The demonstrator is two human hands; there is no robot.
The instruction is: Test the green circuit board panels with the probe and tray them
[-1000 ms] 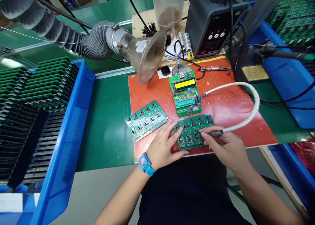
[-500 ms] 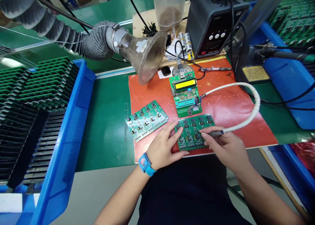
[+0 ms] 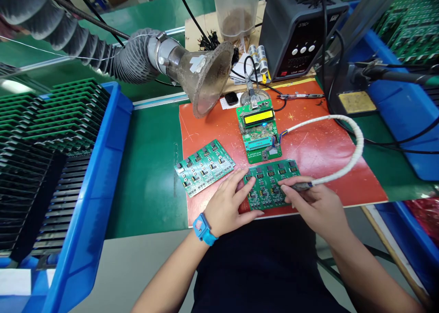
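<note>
While the splayed left hand [image 3: 226, 204] touches a rectangular board [image 3: 268, 185], the right hand [image 3: 317, 207] pinches a probe [image 3: 302, 186].

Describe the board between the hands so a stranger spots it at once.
Find the red mat. At its near edge, the board lies between the left hand and right hand. Unlike the angled board at its left and the yellow-screened board beyond, it has a probe held at its right side.
</note>
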